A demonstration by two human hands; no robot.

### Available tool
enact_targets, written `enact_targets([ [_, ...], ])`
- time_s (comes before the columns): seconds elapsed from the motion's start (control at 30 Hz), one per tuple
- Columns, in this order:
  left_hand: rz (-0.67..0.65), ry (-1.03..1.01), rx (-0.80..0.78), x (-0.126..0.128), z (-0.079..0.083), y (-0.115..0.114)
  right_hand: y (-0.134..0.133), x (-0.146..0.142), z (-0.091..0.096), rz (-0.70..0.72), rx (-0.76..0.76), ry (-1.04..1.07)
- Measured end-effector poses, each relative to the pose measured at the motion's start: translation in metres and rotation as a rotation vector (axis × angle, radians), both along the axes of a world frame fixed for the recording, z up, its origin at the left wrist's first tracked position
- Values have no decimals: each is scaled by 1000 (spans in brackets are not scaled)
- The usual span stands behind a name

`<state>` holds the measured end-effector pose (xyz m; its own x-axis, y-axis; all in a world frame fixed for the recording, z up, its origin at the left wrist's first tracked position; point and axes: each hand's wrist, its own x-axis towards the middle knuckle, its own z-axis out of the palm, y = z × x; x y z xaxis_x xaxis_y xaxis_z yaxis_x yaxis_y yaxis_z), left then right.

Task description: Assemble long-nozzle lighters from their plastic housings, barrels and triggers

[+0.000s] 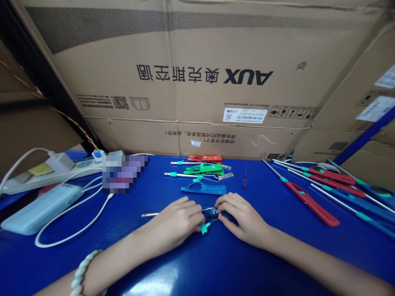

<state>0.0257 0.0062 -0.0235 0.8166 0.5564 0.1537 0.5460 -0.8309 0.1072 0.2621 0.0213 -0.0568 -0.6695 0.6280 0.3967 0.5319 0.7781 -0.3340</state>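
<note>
On the blue table lies a half-taken-apart long-nosed lighter, its metal tube (149,215) poking out to the left from under my left hand (183,216). The fingers of that hand curl over the lighter's body beside a teal trigger piece (204,228). My right hand (242,216) pinches the end of a small black igniter (212,216) with thin white wires. Most of the blue handle between the hands is hidden by my fingers. Just beyond them rests a loose blue handle shell (203,188).
Farther back lie opened green (205,169) and orange (206,158) lighter parts. A small screwdriver (245,181) lies right of them. Whole red lighters (311,202) and blue ones are at right. A power bank (43,207) with white cables is at left. A cardboard wall (191,94) stands behind.
</note>
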Motion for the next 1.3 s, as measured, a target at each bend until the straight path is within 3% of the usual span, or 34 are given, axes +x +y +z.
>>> enact_targets([
  [0.17, 79, -3, 104, 2, -3, 15, 1, 0, 0, 4, -18, 6],
  [0.47, -60, 78, 296, 13, -10, 22, 1, 0, -1, 14, -37, 7],
  [0.67, -71, 40, 302, 13, -13, 27, 4, 1, -3, 14, -72, 43],
  [0.97, -29, -39, 191, 13, -20, 27, 7, 0, -7, 42, -201, 202],
  [1.3, -15, -226, 147, 14, -33, 24, 7, 0, -7, 22, -258, 248],
])
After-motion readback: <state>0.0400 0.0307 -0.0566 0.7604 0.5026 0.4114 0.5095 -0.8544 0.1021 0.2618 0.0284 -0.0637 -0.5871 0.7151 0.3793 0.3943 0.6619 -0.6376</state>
